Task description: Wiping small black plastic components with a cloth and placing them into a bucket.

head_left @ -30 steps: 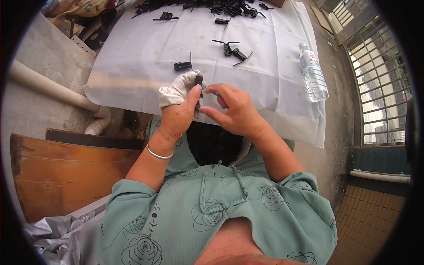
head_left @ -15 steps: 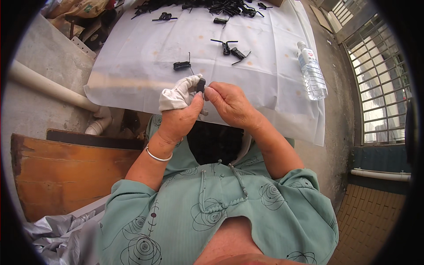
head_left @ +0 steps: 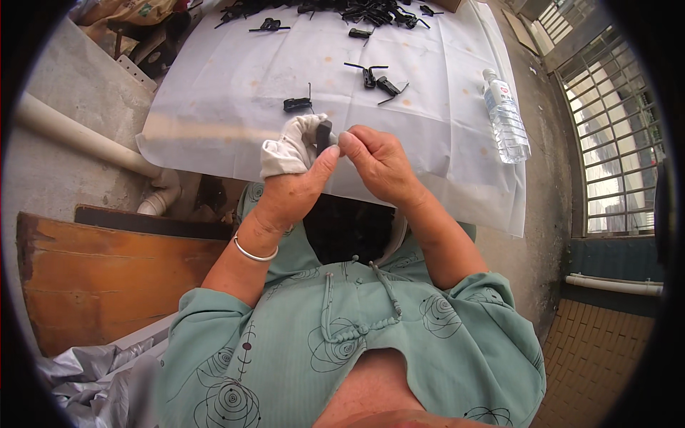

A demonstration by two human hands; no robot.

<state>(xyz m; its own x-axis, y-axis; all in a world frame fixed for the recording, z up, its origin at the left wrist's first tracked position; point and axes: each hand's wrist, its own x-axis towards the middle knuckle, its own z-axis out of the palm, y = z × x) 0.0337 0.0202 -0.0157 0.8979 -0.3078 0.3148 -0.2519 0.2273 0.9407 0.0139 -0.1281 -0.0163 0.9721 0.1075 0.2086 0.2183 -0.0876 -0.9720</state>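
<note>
My left hand (head_left: 296, 162), in a white fabric glove that leaves the thumb bare, grips a small black part (head_left: 323, 134) between thumb and fingers. The part stands roughly upright over the table's near edge. Close beside it on the right is my bare right hand (head_left: 378, 160), thumb and forefinger pinched together; whatever they hold is too small to make out. Just beyond the glove lies a black clip-like piece (head_left: 297, 105) with a thin rod. Two similar pieces, one with a crossbar (head_left: 368, 75) and one tilted (head_left: 388, 86), rest farther right.
A white plastic sheet (head_left: 235, 93) covers the table. At its far edge sits a heap of black pieces (head_left: 367, 13), with several scattered nearer. A clear water bottle (head_left: 506, 121) is at the right edge. An orange-brown wooden board (head_left: 114, 282) and a pale pipe (head_left: 85, 135) are on the left.
The black part has turned slightly in my left hand. My right fingertips have drawn a little to the right, away from it. The pieces on the table keep their places.
</note>
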